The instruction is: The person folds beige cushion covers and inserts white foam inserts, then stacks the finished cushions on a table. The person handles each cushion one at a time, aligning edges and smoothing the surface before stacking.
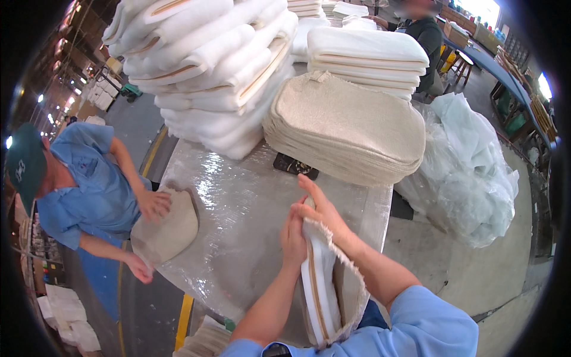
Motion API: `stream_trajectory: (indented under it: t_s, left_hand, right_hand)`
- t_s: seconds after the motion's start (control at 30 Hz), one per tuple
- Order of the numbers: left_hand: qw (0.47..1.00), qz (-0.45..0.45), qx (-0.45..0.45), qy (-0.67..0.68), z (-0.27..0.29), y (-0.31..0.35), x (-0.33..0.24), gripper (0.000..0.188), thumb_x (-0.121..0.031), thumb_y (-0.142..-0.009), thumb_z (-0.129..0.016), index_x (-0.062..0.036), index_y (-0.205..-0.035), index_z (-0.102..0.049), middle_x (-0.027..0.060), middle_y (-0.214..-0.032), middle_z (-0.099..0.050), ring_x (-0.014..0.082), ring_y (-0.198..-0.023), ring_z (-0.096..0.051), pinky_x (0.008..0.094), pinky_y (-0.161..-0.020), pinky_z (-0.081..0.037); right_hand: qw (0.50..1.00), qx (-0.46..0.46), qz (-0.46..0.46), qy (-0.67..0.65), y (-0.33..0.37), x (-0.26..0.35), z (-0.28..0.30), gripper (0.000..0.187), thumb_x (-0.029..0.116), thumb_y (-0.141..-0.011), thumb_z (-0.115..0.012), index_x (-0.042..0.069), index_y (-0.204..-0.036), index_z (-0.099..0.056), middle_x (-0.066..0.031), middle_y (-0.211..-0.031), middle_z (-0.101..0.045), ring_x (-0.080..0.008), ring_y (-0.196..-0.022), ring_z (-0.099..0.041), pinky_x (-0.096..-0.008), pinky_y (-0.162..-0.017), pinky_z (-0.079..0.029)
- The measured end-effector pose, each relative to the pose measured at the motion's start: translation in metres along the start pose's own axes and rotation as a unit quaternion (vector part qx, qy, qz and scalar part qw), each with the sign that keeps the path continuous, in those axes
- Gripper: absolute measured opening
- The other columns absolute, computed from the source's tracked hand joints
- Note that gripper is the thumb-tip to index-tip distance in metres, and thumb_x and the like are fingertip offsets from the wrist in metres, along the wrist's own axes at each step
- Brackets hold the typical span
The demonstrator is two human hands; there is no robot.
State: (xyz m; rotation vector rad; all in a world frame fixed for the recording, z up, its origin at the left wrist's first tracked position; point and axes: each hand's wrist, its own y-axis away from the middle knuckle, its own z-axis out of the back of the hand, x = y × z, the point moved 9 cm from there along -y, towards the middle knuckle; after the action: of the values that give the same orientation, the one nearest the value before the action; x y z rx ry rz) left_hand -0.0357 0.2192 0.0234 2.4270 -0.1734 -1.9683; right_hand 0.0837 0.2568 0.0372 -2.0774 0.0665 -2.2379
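Note:
A beige, fuzzy-edged fabric cover (355, 288) stands on edge in front of my body. Its near end gapes, showing a thick white pad (321, 276) with a brown middle layer inside. My left hand (292, 235) is closed along the left side of the far end. From the right, my right hand (323, 208) presses against that same end, fingers fairly straight and pointing away from me. The cover's far tip is squeezed between both hands, partly hidden by them. Just beyond my fingertips lies a stack of flat beige covers (351, 122).
A tall pile of folded white pads (208, 77) rises at the back left of the plastic-covered table (238, 196), with another white stack (366, 53) behind. A small dark object (294, 165) lies by the covers. A co-worker (89, 172) handles a beige cover (172, 232). Clear plastic (464, 172) bulges at right.

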Motion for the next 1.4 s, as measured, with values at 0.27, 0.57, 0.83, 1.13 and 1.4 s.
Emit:
stream_trajectory:
  t_s: [0.27, 0.57, 0.83, 1.13, 1.4]
  left_hand:
    - [0.964, 0.186, -0.185, -0.051, 0.119, 0.179, 0.086, 0.049, -0.036, -0.118, -0.049, -0.0015, -0.152, -0.056, 0.0125, -0.142, -0.066, 0.021, -0.126, -0.062, 0.036, -0.108, -0.049]
    - [0.961, 0.219, -0.142, 0.091, 0.101, 0.399, 0.074, 0.073, -0.05, -0.117, -0.042, 0.0011, -0.169, -0.035, 0.0153, -0.17, -0.045, 0.0275, -0.156, -0.042, 0.0441, -0.129, -0.029]
    - [0.972, 0.005, -0.161, 0.169, 0.087, 0.367, 0.002, 0.071, -0.041, -0.118, -0.041, 0.0024, -0.172, -0.025, 0.0169, -0.173, -0.037, 0.0255, -0.16, -0.034, 0.0395, -0.133, -0.02]
    - [0.968, -0.035, -0.244, -0.047, 0.108, 0.353, 0.007, 0.056, -0.039, -0.119, -0.039, -0.0028, -0.16, -0.045, 0.0141, -0.151, -0.055, 0.0235, -0.138, -0.05, 0.0347, -0.121, -0.035]
    - [0.936, -0.054, -0.348, 0.012, 0.198, 0.269, -0.004, 0.054, -0.051, -0.117, -0.038, -0.0077, -0.146, -0.055, 0.0078, -0.139, -0.056, 0.0191, -0.131, -0.051, 0.0351, -0.119, -0.035]
  right_hand:
    - [0.985, -0.054, -0.127, -0.107, -0.004, -0.036, 0.037, 0.022, 0.025, -0.094, -0.077, 0.004, -0.089, -0.075, 0.0001, -0.078, -0.068, -0.0091, -0.072, -0.06, -0.0283, -0.067, -0.048]
    - [0.98, -0.171, -0.09, -0.049, -0.026, -0.056, 0.058, 0.023, 0.027, -0.089, -0.081, 0.004, -0.089, -0.081, -0.0018, -0.078, -0.071, -0.0155, -0.071, -0.062, -0.0337, -0.069, -0.05]
    - [0.975, -0.187, -0.108, -0.05, -0.024, -0.072, 0.063, 0.029, 0.027, -0.092, -0.082, 0.0, -0.103, -0.081, -0.0021, -0.084, -0.071, -0.0161, -0.073, -0.062, -0.0351, -0.069, -0.051]
    - [0.958, -0.215, -0.118, -0.15, 0.013, -0.065, 0.096, 0.024, 0.025, -0.094, -0.079, 0.003, -0.105, -0.075, -0.0023, -0.089, -0.067, -0.0173, -0.079, -0.063, -0.0367, -0.072, -0.051]
    - [0.95, -0.227, -0.111, -0.184, 0.16, -0.029, 0.12, 0.024, 0.029, -0.103, -0.072, 0.008, -0.097, -0.062, 0.0002, -0.088, -0.057, -0.0128, -0.084, -0.056, -0.033, -0.078, -0.049]
